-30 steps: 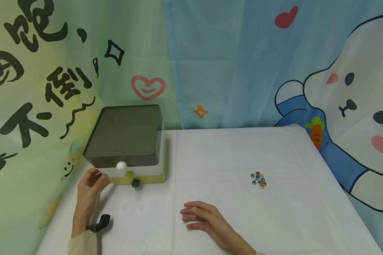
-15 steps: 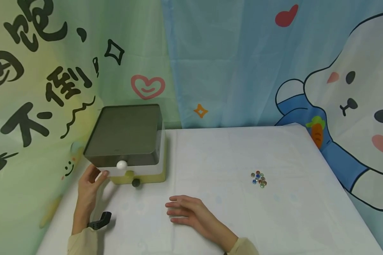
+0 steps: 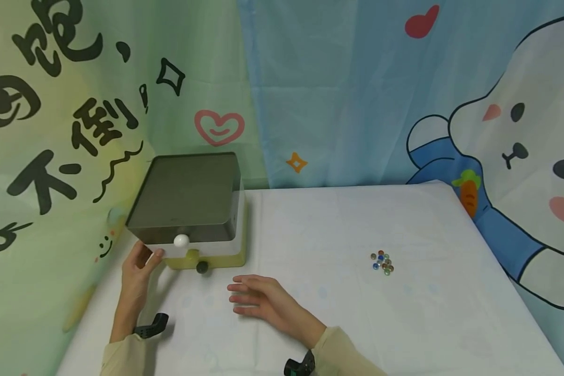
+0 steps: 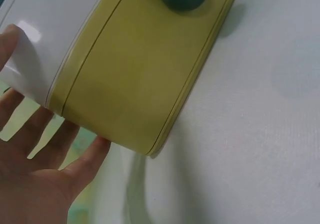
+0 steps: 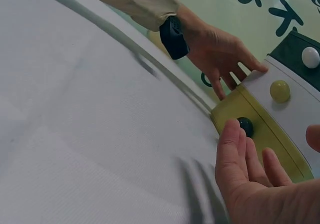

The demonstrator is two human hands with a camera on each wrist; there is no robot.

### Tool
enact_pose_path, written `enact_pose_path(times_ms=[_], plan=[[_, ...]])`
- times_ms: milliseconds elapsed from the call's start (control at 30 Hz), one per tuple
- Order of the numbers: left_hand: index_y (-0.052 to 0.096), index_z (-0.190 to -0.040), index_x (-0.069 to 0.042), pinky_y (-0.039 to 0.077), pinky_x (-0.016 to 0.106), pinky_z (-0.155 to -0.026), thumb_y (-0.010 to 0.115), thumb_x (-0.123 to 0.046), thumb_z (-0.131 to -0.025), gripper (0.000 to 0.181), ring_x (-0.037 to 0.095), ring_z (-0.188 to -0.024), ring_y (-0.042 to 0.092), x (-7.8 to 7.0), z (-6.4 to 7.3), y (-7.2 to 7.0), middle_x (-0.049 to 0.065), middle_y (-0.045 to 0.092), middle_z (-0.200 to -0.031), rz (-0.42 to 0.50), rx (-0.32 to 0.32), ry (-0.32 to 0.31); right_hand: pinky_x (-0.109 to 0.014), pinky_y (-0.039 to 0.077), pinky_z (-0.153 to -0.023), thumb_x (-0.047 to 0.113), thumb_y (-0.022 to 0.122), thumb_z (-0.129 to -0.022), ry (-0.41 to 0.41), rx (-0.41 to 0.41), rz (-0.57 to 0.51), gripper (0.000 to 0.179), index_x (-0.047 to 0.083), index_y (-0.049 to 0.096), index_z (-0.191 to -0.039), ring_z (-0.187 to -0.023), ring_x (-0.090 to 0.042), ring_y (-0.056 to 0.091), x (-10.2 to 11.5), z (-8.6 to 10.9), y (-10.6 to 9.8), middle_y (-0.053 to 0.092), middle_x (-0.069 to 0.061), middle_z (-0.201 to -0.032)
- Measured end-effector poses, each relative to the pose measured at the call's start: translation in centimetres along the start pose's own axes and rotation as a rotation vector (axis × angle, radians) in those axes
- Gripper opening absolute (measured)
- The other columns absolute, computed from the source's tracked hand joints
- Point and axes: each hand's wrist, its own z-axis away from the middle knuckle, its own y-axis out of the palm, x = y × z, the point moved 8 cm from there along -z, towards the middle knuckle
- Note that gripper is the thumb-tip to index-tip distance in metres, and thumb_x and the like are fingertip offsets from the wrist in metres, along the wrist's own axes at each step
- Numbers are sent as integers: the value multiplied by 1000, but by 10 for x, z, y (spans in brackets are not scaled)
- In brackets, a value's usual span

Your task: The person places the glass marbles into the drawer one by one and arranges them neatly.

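A small three-tier drawer box [image 3: 183, 196] in dark green, white and yellow stands at the table's left. Its front carries a white knob [image 3: 181, 241], a yellow knob [image 3: 192, 256] and a dark green knob [image 3: 202, 267]. My left hand [image 3: 136, 269] rests on its front left corner. In the left wrist view the thumb [image 4: 7, 43] touches the white front, while the spread fingers lie along the side. My right hand [image 3: 258, 297] hovers right of the box front, fingers loosely extended and holding nothing. The right wrist view shows the fingertips overlapping the green knob [image 5: 245, 126].
A cluster of several coloured glass marbles [image 3: 382, 262] lies on the white tablecloth [image 3: 319, 235] to the right. Behind the table hangs a printed curtain [image 3: 338, 104]. Each wrist wears a black camera strap, such as the left strap [image 3: 152, 326].
My right hand has moved left and slightly forward, closer to the drawer box. My left hand has stayed at the box's corner. The marbles have not moved.
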Motion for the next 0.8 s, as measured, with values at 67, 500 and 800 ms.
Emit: enact_pose_path(times_ms=[67,500,800], plan=[[57,-147,-14,50,11,-92,66,-5,-101,48,3,-120,60,1,0,1,-15,66,-127,-7,-4,-8,-43,57,-102,28,61,-104,16,-18,-19,53,-3,53,-145,-116,-23,70,0,-6,2,64,-20,-142],[55,-148,-14,53,12,-90,64,-7,-102,47,0,-118,62,1,2,0,-16,64,-129,3,28,-29,-49,47,-115,26,60,-105,103,-42,-131,48,-3,56,-143,-125,-32,66,1,-40,16,58,-24,-148],[51,-151,-15,52,12,-92,62,-7,-103,50,0,-123,59,1,4,2,-15,61,-134,-1,63,-25,-52,41,-121,22,59,-106,142,-54,-193,49,-5,51,-146,-136,-38,59,0,-60,30,52,-27,-152]])
